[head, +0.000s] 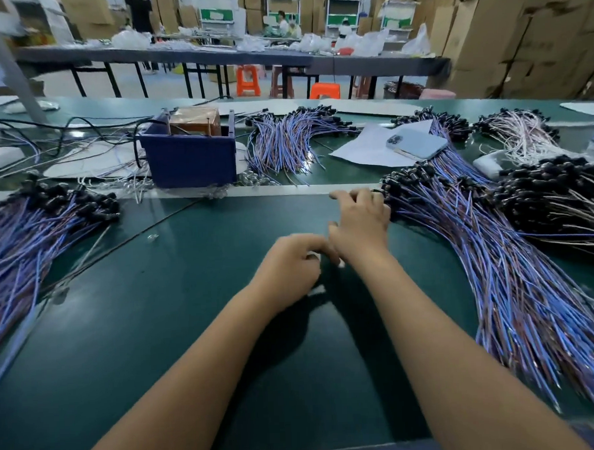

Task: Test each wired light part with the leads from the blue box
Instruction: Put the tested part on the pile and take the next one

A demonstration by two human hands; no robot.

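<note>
The right hand (360, 218) is reaching open-fingered into the untested wired light parts (495, 267) on the tabletop's (191, 331) right while the left hand (290, 269) is curling around something small and white, apparently fetching the next part for the blue box (190, 158) leads.

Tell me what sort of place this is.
Most likely a factory assembly floor: heaps of wired light parts cover the green bench, stacked cardboard cartons line the walls, and workers sit at another long table behind.

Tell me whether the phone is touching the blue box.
Apart. The head view shows the phone lying on white paper, a wire bundle separating it from the blue box.
</note>
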